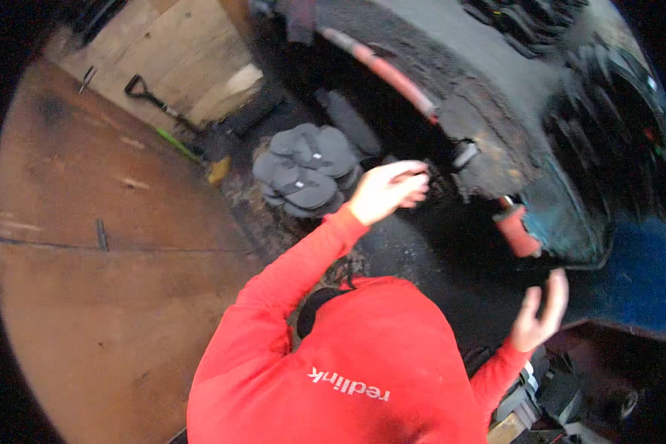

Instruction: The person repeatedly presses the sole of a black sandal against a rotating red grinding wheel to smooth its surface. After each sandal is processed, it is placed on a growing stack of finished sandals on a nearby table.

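Observation:
My left hand (383, 194) is held in front of my body with its fingers loosely bent and slightly apart. I see nothing in it. Just left of it lies a pile of dark grey flip-flops (303, 189), each with a small white mark on it. Farther right and nearer to me, my right hand (540, 320) is raised, thumb and fingers spread, holding nothing. Beyond it stands a dusty bench or machine with a worn teal edge (562, 222) and a red roller-like cylinder (519, 231). Both hands are somewhat blurred.
A long red bar (392, 74) runs along the dusty bench. Dark, ragged pieces (607, 111) are heaped at the far right. Against the left brown board (111, 311) rests a tool with a black handle (144, 92) and green shaft. Assorted items (522, 403) lie at lower right.

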Action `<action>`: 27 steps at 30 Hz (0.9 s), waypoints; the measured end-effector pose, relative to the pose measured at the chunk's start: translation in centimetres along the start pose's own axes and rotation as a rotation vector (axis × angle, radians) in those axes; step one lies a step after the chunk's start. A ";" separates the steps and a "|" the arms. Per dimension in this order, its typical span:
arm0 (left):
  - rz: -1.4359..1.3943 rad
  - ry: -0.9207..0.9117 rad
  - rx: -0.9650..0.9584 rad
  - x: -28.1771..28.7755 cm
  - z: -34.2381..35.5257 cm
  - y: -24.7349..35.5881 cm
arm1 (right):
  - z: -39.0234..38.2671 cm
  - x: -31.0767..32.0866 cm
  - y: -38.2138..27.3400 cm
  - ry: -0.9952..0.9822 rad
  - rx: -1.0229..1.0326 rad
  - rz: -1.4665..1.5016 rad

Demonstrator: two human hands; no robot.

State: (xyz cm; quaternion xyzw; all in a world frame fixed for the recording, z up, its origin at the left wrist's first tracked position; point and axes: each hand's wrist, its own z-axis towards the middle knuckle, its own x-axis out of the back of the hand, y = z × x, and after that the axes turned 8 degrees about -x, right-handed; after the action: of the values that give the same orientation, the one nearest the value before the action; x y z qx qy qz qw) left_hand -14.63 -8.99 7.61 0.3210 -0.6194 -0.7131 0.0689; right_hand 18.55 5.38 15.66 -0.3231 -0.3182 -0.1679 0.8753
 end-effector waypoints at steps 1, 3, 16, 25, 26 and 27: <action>0.157 0.140 0.057 4.8 -2.3 -2.7 | -3.0 -1.5 0.6 -0.182 -0.184 0.097; 0.408 0.456 0.147 14.3 -5.9 -6.3 | -7.3 -2.8 1.2 -0.408 -0.357 0.070; 2.055 -0.802 0.188 21.0 8.5 -9.8 | -9.6 -5.1 -2.7 -0.751 -0.007 0.042; 1.887 -1.289 -0.989 14.1 4.0 -4.8 | -16.8 -8.5 0.6 -0.569 -0.067 0.137; 1.754 -1.332 -1.023 11.6 3.1 -4.7 | -16.6 -9.9 0.8 -0.546 -0.039 0.201; 1.688 -1.279 -1.072 8.8 2.1 -4.9 | -16.3 -11.4 1.0 -0.593 -0.063 0.249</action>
State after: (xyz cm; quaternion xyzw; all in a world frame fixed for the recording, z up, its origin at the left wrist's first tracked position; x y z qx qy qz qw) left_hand -21.23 -10.50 -0.18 -0.6733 -0.1795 -0.6414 0.3209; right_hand 17.92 -3.91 -1.98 -0.4212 -0.5120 0.0320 0.7479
